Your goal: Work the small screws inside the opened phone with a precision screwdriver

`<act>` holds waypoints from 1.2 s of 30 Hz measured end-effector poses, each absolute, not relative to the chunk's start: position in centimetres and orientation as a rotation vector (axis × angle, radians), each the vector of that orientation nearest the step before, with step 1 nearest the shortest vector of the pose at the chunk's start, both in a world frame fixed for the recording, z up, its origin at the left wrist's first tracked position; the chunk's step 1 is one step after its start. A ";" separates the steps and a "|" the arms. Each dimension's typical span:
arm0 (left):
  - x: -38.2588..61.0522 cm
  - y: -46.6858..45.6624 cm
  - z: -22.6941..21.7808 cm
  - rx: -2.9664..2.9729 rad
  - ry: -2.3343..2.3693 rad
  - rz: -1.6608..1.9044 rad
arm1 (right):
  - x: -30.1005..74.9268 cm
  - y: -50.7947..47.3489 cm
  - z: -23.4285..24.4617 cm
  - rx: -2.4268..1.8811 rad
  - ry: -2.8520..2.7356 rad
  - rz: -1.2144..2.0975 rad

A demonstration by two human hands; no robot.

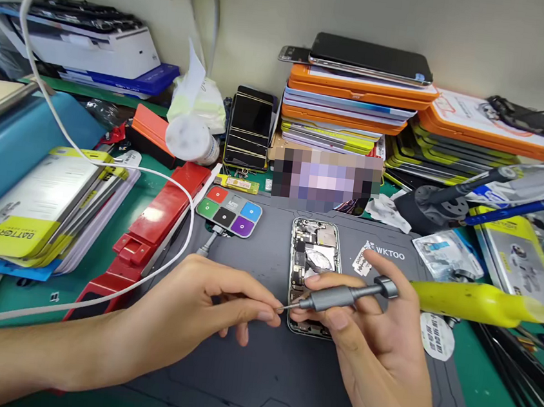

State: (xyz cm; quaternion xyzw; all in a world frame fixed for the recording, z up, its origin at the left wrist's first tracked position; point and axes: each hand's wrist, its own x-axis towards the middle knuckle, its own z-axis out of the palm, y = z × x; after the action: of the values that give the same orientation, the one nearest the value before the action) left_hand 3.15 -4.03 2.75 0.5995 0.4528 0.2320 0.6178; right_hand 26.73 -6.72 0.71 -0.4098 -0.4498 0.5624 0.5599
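An opened phone (315, 253) lies face down on the dark grey work mat (259, 370), its boards and cables exposed. My right hand (373, 350) is wrapped round a grey precision screwdriver (340, 296), whose tip points left over the phone's lower edge. My left hand (212, 314) is pinched at thumb and forefinger right at the screwdriver's tip (283, 308); what it pinches is too small to make out.
A coloured magnetic parts pad (230, 211) and a white cable (158, 178) lie left of the phone. A red case (158, 224), battery boxes (33, 211), stacked orange and yellow boxes (350, 108), a yellow-handled tool (480, 302) and tweezers crowd the mat's surroundings.
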 end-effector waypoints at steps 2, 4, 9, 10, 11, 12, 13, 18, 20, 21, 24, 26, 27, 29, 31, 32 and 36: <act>3.2 -4.0 2.8 1.375 1.039 0.528 | 26.8 -6.7 0.7 -0.961 -1.052 1.341; 3.2 -3.9 3.0 1.374 1.038 0.523 | 26.9 -6.7 0.6 -0.957 -1.041 1.351; 3.3 -3.8 3.4 1.381 1.055 0.514 | 27.1 -6.6 0.3 -0.957 -1.047 1.369; 3.3 -3.8 3.4 1.385 1.060 0.508 | 27.1 -6.5 0.2 -0.960 -1.055 1.375; 3.3 -3.8 3.5 1.392 1.065 0.504 | 27.2 -6.5 0.2 -0.963 -1.062 1.380; 3.3 -3.8 3.5 1.401 1.069 0.504 | 27.2 -6.4 0.2 -0.962 -1.068 1.387; 3.3 -3.8 3.5 1.409 1.071 0.503 | 27.2 -6.4 0.2 -0.962 -1.071 1.398; 3.3 -3.8 3.5 1.426 1.073 0.493 | 27.2 -6.2 0.3 -0.947 -1.052 1.457; 3.3 -3.7 3.5 1.419 1.081 0.474 | 27.2 -6.2 0.3 -0.952 -1.066 1.447; 3.3 -3.7 3.5 1.412 1.084 0.468 | 27.2 -6.2 0.3 -0.957 -1.074 1.442; 3.3 -3.6 3.6 1.387 1.075 0.467 | 27.2 -6.2 0.3 -0.948 -1.062 1.447; 3.3 -3.7 3.6 1.376 1.064 0.473 | 27.1 -6.2 0.4 -0.932 -1.033 1.464; 3.3 -3.7 3.6 1.375 1.063 0.473 | 27.1 -6.2 0.4 -0.928 -1.019 1.472; 3.3 -3.7 3.6 1.379 1.069 0.471 | 27.0 -6.2 0.4 -0.926 -0.997 1.491; 3.2 -3.8 3.6 1.388 1.072 0.466 | 27.0 -6.2 0.5 -0.922 -0.987 1.503; 3.2 -3.8 3.6 1.395 1.072 0.463 | 27.0 -6.2 0.5 -0.920 -0.986 1.504; 3.2 -3.7 3.7 1.414 1.057 0.459 | 27.1 -6.3 0.5 -0.936 -0.987 1.508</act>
State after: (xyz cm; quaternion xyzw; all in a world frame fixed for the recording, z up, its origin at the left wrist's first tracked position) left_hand 3.25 -3.71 3.66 0.6130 0.4582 0.1990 0.6121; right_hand 27.08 -6.26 0.51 -0.3917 -0.4129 0.6309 0.5273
